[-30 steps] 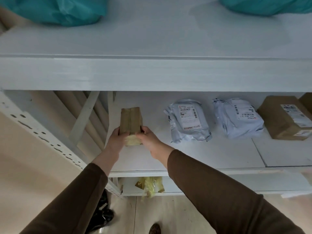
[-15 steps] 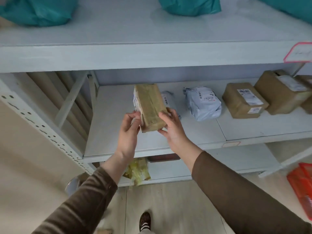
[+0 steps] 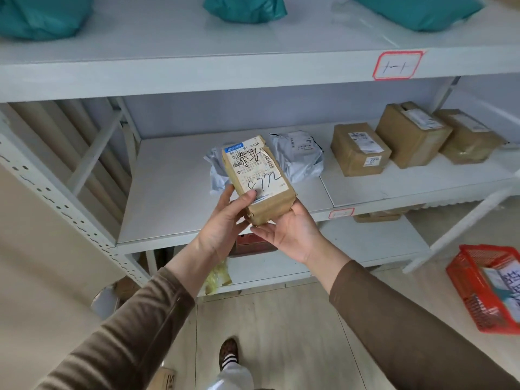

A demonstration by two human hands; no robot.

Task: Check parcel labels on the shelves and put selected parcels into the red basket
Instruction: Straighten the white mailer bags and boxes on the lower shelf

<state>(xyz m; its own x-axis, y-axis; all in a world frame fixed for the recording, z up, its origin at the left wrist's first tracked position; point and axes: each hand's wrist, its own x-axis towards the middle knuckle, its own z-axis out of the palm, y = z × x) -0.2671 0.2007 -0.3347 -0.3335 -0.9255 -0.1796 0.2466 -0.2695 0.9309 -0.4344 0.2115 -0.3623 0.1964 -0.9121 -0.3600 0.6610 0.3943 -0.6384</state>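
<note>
At the bottom centre of the frame a patterned shoe (image 3: 228,351) is seen on the pale wood floor (image 3: 281,347). Two brown sleeves rise from the lower corners toward the middle.

A small brown parcel (image 3: 257,178) is held up at frame centre, in front of the middle shelf (image 3: 174,192), label side turned to the camera. The left hand (image 3: 222,223) is wrapped round its lower left edge, thumb pressed across the label's bottom corner. The right hand (image 3: 292,232) is cupped beneath the lower end, fingers spread and only lightly bent, the parcel resting on the palm. The label carries a blue strip, printed codes, a barcode and heavy black handwriting.

At the right edge, low in the frame, a red basket (image 3: 461,280) is set on the floor, with white labelled packets inside it; it lies well apart from the held parcel.

Behind the parcel, on the middle shelf, two grey poly mailers are noted: one (image 3: 215,170) partly hidden to its left, the other (image 3: 299,154) just to its right. Further right, three cardboard boxes stand in a row (image 3: 360,149) (image 3: 412,133) (image 3: 467,135), each with a white label.

On the lower shelf, a yellowish wrapped item (image 3: 218,278) is partly visible below the left wrist.

On the top shelf's front edge, upper right, a red-bordered tag (image 3: 397,64) is fixed. Teal bags (image 3: 244,8) lie along the top of the frame.
</note>
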